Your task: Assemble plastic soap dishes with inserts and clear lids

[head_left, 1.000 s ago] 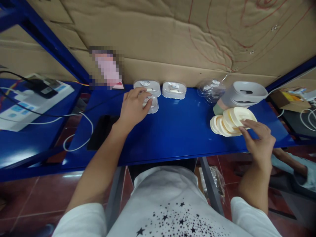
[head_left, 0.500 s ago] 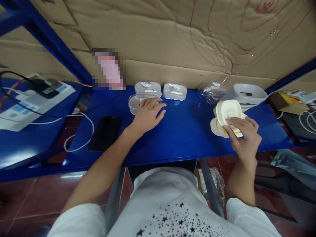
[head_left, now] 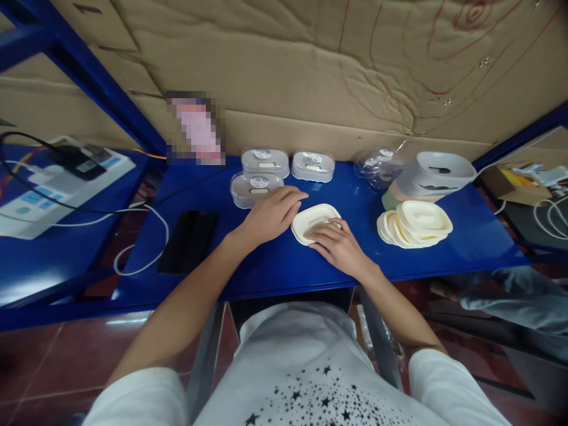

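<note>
A cream plastic tray (head_left: 313, 218) lies on the blue table (head_left: 310, 266) in front of me. My right hand (head_left: 337, 245) rests on its near edge, fingers laid over the rim. My left hand (head_left: 271, 214) touches the tray's left side with fingers stretched out. A fanned stack of the same cream trays (head_left: 415, 223) sits to the right. Three clear closed packs (head_left: 258, 189) with white parts inside stand behind my left hand.
A grey-white bowl-shaped holder (head_left: 435, 174) and clear empty shells (head_left: 378, 165) stand at the back right. A black phone (head_left: 189, 239) lies left, with white cables (head_left: 146, 236) and a white-blue device (head_left: 53, 183) beyond. Cardboard lines the back wall.
My right hand took one cream tray off the stack and brought it left to the table's middle. My left hand left the clear pack and came to the tray.
</note>
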The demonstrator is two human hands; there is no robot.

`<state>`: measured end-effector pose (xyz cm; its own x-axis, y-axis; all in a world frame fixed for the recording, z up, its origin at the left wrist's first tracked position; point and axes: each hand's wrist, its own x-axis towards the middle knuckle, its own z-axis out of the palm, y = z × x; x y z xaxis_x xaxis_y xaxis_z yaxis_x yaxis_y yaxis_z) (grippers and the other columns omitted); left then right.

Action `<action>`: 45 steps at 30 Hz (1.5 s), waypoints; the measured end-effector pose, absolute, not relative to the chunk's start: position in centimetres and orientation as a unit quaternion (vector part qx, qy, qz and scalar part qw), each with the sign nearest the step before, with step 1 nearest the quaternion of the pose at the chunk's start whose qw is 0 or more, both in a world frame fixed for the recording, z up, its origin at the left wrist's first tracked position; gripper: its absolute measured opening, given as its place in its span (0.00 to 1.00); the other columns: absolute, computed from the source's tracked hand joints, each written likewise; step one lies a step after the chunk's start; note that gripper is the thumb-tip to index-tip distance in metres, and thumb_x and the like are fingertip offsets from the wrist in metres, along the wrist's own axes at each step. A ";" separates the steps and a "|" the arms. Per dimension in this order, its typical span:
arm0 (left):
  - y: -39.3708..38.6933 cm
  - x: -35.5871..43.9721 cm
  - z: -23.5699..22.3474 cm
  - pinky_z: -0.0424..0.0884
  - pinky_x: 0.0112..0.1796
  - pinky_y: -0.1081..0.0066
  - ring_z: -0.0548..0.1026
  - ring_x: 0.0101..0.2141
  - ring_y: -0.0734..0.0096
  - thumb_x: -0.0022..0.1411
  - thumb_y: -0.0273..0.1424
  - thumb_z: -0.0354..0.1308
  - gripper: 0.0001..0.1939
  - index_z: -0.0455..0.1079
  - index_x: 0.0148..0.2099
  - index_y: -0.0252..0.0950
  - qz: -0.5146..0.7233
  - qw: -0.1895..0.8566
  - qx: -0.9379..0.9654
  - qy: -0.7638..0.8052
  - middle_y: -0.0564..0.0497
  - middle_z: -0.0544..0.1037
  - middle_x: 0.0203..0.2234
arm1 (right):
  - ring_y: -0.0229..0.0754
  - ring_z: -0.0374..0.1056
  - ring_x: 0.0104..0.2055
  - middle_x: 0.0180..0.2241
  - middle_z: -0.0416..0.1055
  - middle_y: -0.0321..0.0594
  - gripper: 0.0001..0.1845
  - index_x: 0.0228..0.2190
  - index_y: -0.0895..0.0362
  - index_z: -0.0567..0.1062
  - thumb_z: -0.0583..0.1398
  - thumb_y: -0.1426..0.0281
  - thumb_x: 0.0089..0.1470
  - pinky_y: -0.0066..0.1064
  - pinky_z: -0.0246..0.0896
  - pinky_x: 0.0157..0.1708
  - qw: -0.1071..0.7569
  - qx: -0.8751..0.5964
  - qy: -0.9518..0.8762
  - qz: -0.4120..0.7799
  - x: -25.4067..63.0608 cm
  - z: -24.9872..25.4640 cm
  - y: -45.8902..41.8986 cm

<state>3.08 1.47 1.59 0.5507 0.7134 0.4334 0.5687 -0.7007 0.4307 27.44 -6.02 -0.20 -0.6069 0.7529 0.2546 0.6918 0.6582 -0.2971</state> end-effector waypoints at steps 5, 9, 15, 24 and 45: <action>1.1 3.2 0.7 0.72 0.61 0.53 0.76 0.58 0.53 0.80 0.40 0.48 0.19 0.77 0.59 0.42 0.221 0.135 0.908 0.330 0.43 0.77 0.59 | 0.47 0.74 0.63 0.58 0.81 0.39 0.19 0.59 0.47 0.80 0.55 0.61 0.76 0.51 0.59 0.71 0.199 -0.402 -0.891 0.070 29.3 1.2 -5.8; 0.8 3.1 0.5 0.68 0.63 0.50 0.73 0.61 0.47 0.70 0.49 0.65 0.24 0.77 0.62 0.42 0.169 0.146 0.918 0.327 0.42 0.73 0.64 | 0.49 0.76 0.61 0.55 0.82 0.45 0.20 0.54 0.52 0.82 0.53 0.63 0.74 0.49 0.64 0.65 0.267 -0.523 -0.807 -0.058 36.8 5.4 -4.9; 0.8 3.2 0.7 0.65 0.65 0.49 0.70 0.63 0.44 0.63 0.51 0.71 0.35 0.72 0.65 0.40 0.121 0.140 0.920 0.344 0.40 0.70 0.65 | 0.52 0.71 0.67 0.63 0.77 0.49 0.25 0.62 0.54 0.77 0.58 0.63 0.66 0.46 0.58 0.67 0.178 -0.656 -0.711 -0.180 47.4 10.1 -2.1; 1.1 3.1 0.6 0.66 0.65 0.50 0.70 0.63 0.46 0.65 0.42 0.68 0.27 0.72 0.63 0.40 0.117 0.168 0.912 0.354 0.42 0.69 0.65 | 0.49 0.78 0.59 0.53 0.83 0.52 0.19 0.53 0.52 0.84 0.63 0.73 0.62 0.38 0.67 0.61 0.177 -0.651 -0.719 -0.169 49.4 10.7 -1.0; 1.5 2.9 0.2 0.66 0.66 0.47 0.69 0.65 0.44 0.63 0.39 0.70 0.41 0.58 0.73 0.40 0.159 0.238 0.892 0.352 0.38 0.68 0.66 | 0.53 0.79 0.53 0.49 0.83 0.44 0.16 0.56 0.43 0.82 0.62 0.67 0.70 0.52 0.69 0.55 0.343 -0.448 -0.796 -0.219 38.6 9.5 -3.4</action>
<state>2.88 1.49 0.19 0.7024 0.7023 0.1160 0.5515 -0.6400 0.5351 38.61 -3.42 9.46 -0.3635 0.5626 0.7425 0.8632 0.5031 0.0414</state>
